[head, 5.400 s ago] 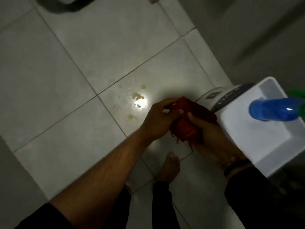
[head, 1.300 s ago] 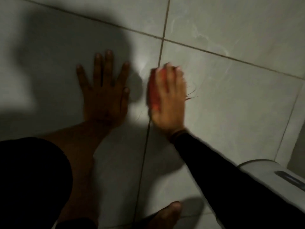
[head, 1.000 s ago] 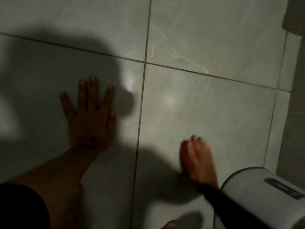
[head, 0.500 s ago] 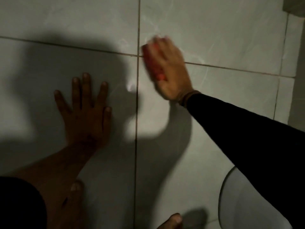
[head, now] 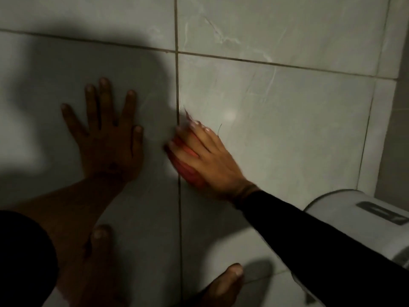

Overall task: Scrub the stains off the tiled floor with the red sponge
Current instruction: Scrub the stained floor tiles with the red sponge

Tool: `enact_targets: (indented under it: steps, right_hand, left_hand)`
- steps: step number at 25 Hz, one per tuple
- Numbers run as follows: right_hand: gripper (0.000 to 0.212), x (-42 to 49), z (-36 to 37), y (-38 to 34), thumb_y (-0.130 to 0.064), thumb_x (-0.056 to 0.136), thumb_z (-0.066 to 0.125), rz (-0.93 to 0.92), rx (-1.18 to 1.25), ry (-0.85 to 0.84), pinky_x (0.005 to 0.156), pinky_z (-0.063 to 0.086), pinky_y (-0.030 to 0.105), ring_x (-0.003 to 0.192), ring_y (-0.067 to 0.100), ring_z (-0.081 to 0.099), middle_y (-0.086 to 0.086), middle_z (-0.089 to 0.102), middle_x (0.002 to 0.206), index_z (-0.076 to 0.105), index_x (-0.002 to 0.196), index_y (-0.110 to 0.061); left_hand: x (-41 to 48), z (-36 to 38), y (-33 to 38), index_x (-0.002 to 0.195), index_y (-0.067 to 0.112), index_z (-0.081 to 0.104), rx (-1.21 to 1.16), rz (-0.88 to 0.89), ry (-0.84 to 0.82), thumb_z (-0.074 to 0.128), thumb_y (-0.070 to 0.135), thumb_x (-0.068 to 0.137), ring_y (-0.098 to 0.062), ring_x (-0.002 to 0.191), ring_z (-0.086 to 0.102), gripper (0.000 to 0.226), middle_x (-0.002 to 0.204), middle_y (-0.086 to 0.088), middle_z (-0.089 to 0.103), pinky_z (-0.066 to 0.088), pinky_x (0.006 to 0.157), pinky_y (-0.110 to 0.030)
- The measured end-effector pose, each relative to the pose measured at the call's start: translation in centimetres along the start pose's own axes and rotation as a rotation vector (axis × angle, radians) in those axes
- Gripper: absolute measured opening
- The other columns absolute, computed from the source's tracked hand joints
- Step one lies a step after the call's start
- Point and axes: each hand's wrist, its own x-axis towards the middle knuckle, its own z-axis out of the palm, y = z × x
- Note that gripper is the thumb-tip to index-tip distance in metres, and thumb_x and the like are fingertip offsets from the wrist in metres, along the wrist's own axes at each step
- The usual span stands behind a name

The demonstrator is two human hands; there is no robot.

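Note:
My right hand (head: 208,160) presses the red sponge (head: 188,168) flat on the pale grey tiled floor (head: 287,129), right beside the vertical grout line. Only the sponge's left edge shows under my fingers and palm; the hand is blurred. A few loose fibres stick out past my fingertips. My left hand (head: 106,138) lies flat on the neighbouring tile to the left, fingers spread, holding nothing, in shadow. No stain is visible on the lit tile around the sponge.
A white plastic container (head: 358,220) stands at the right, partly behind my black sleeve. My bare feet show at the bottom, one (head: 99,251) under my left forearm, one (head: 223,282) near the grout line. A wall base (head: 396,107) runs along the right edge.
My right hand has slid the sponge back toward me along the grout line, from the tile crossing to mid-tile. My left hand has stayed flat in place.

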Motion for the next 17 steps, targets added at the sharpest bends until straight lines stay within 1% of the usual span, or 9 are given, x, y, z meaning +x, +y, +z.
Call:
enact_targets:
  steps: [2,5,6,7,9,11,12,15,17]
  right_hand:
    - [0.071,-4.0,-1.5,4.8,-0.043,0.102,0.049,0.056,-0.010,-0.022,0.137,0.020,0.061,0.166,0.046,0.024,0.019,0.033,0.177,0.038,0.167,-0.018]
    - [0.081,0.7,-3.4,9.6,-0.034,0.092,0.055,0.703,0.093,0.272,0.132,0.025,0.068,0.165,0.052,0.021,0.024,0.031,0.177,0.038,0.167,-0.010]
    - [0.084,3.8,-3.1,8.5,-0.034,0.090,0.058,0.801,0.139,0.345,0.134,0.022,0.067,0.166,0.051,0.020,0.023,0.031,0.177,0.036,0.168,-0.011]
    - [0.083,6.1,-2.0,6.2,-0.035,0.091,0.060,0.749,0.168,0.368,0.135,0.020,0.066,0.166,0.049,0.021,0.021,0.031,0.177,0.037,0.168,-0.012]
    - [0.069,5.7,0.8,-0.6,-0.040,0.103,0.057,0.432,0.201,0.337,0.137,0.018,0.062,0.166,0.045,0.025,0.019,0.038,0.174,0.043,0.165,-0.013]
    - [0.060,-1.8,3.2,-6.9,-0.042,0.110,0.052,0.165,0.216,0.166,0.137,0.019,0.059,0.166,0.041,0.029,0.015,0.042,0.172,0.044,0.165,-0.020]
    - [0.056,-6.6,3.3,-8.3,-0.041,0.112,0.049,0.170,0.193,0.062,0.136,0.023,0.060,0.164,0.042,0.032,0.013,0.041,0.172,0.043,0.164,-0.023]
    - [0.053,-15.4,2.3,-3.7,-0.034,0.113,0.039,0.535,0.142,-0.016,0.124,0.036,0.067,0.151,0.054,0.045,0.023,0.041,0.168,0.048,0.158,-0.009]
    - [0.071,-12.7,0.4,3.3,-0.035,0.104,0.039,0.976,0.135,0.095,0.136,0.015,0.060,0.165,0.053,0.023,0.027,0.026,0.177,0.035,0.166,0.001]
  left_hand:
    - [0.0,-0.1,0.2,0.174,0.037,0.010,0.010,0.002,-0.001,0.035,0.048,0.106,-0.043,0.168,0.005,0.073,0.182,-0.016,0.001,0.007,0.124,-0.080]
    - [0.2,-0.2,0.3,0.174,0.037,0.010,0.005,0.017,0.005,0.035,0.047,0.107,-0.044,0.168,0.006,0.072,0.182,-0.018,0.003,0.007,0.123,-0.081]
    - [0.2,-0.2,0.2,0.174,0.037,0.010,0.001,0.019,0.005,0.034,0.048,0.108,-0.045,0.167,0.007,0.071,0.182,-0.018,0.004,0.007,0.122,-0.081]
    - [0.2,-0.2,0.1,0.174,0.037,0.011,-0.005,0.019,0.003,0.032,0.048,0.108,-0.045,0.167,0.007,0.071,0.182,-0.019,0.004,0.007,0.122,-0.082]
    - [0.1,-0.3,0.2,0.174,0.037,0.013,-0.016,0.022,-0.004,0.031,0.048,0.108,-0.046,0.167,0.007,0.069,0.182,-0.020,0.006,0.007,0.122,-0.082]
    - [0.1,-0.7,0.3,0.174,0.036,0.015,-0.018,0.011,-0.014,0.032,0.047,0.108,-0.046,0.167,0.007,0.069,0.182,-0.020,0.006,0.006,0.122,-0.082]
    - [0.0,-0.9,0.4,0.174,0.035,0.014,-0.015,0.005,-0.029,0.032,0.046,0.107,-0.046,0.167,0.006,0.070,0.182,-0.020,0.005,0.006,0.122,-0.082]
    - [-0.1,-1.2,0.7,0.175,0.034,0.012,-0.001,-0.001,-0.055,0.032,0.046,0.108,-0.047,0.167,0.005,0.071,0.182,-0.021,0.003,0.005,0.122,-0.082]
    - [0.1,-1.2,0.8,0.175,0.033,0.012,0.011,0.006,-0.060,0.031,0.046,0.108,-0.048,0.167,0.005,0.071,0.182,-0.021,0.003,0.005,0.122,-0.082]
